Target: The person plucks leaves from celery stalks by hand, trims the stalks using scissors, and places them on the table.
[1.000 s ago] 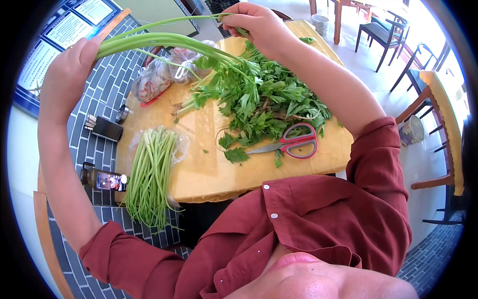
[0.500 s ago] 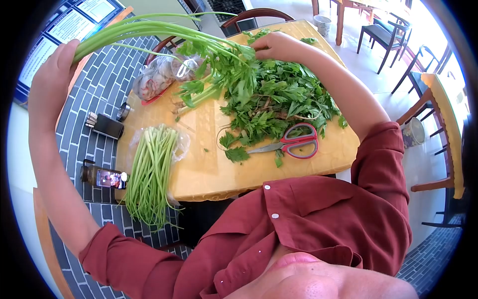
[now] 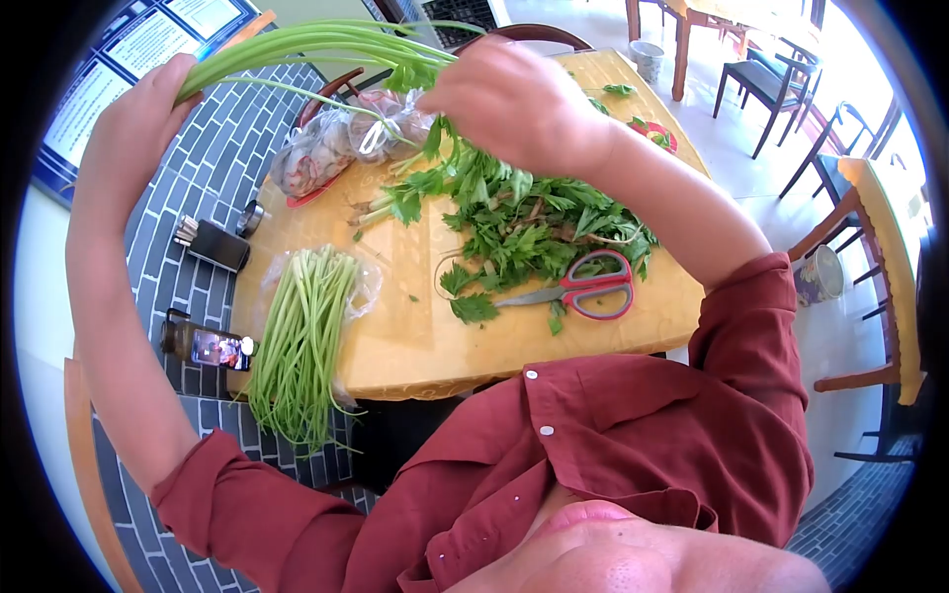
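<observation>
My left hand (image 3: 143, 124) is closed round the stem ends of a bunch of long green celery (image 3: 306, 42), raised at the upper left. The bunch arches right to its leafy end, where my right hand (image 3: 509, 99) is, blurred, its fingertips hidden or smeared. Below lies a heap of celery leaves (image 3: 539, 222) on the yellow table (image 3: 415, 346). Red-handled scissors (image 3: 593, 287) lie at the near edge of the heap. Trimmed stalks (image 3: 306, 336) rest on a clear plastic bag at the table's left, their thin ends hanging over the edge.
Knotted plastic bags (image 3: 321, 148) sit on a red tray behind. A black holder (image 3: 217, 245) and a phone with a lit screen (image 3: 222, 348) are at the left edge. Chairs (image 3: 771, 84) and a bin (image 3: 820, 275) stand at the right.
My right hand moved down from the stalk tips to the leaves, then back up and left to the bunch's leafy end. My left hand, holding the bunch, shifted left and then slightly right.
</observation>
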{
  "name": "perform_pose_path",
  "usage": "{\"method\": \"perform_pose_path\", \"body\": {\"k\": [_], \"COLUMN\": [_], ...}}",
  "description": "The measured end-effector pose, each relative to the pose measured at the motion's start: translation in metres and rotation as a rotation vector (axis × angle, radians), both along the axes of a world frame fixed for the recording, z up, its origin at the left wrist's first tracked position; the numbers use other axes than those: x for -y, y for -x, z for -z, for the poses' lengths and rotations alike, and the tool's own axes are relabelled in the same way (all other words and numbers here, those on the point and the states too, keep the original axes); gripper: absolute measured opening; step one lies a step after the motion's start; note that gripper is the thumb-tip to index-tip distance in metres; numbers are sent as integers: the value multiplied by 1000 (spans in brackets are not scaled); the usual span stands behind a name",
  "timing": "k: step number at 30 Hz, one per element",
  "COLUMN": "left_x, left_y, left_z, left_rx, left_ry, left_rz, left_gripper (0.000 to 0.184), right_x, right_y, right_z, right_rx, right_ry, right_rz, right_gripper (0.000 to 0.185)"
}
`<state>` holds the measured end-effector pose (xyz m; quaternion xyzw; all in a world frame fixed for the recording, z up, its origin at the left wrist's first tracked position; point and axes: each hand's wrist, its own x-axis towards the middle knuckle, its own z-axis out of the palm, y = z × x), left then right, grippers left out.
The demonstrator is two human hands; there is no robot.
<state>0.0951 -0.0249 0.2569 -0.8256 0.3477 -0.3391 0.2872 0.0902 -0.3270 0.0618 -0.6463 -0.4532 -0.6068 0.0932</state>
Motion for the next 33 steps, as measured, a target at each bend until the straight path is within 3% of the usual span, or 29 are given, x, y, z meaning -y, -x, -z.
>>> {"method": "perform_pose_path", "body": {"k": [4, 9, 15, 18, 24, 28, 33], "left_x": [4, 12, 16, 12, 6, 8, 14], "left_y": [1, 7, 6, 5, -1, -2, 0], "left_z": [2, 6, 5, 1, 4, 2, 3], "left_rx": [-22, -81, -79, -79, 6, -66, -41], "left_ry": [56, 70, 66, 41, -26, -27, -35], "left_rz": [-10, 3, 15, -12, 68, 25, 30], "left_gripper": [24, 20, 25, 26, 24, 28, 22], "right_x": [-19, -23, -25, -22, -12, -10, -8], "right_y": [7, -2, -29, -33, -32, -30, -24], "right_z": [4, -11, -12, -7, -5, -2, -7], "right_rx": [-372, -441, -374, -397, -282, -387, -388], "right_ry": [-147, -240, -214, -270, -326, -94, -38], "right_rz": [474, 603, 583, 452, 271, 511, 518], "right_gripper": [40, 59, 37, 24, 16, 11, 9]}}
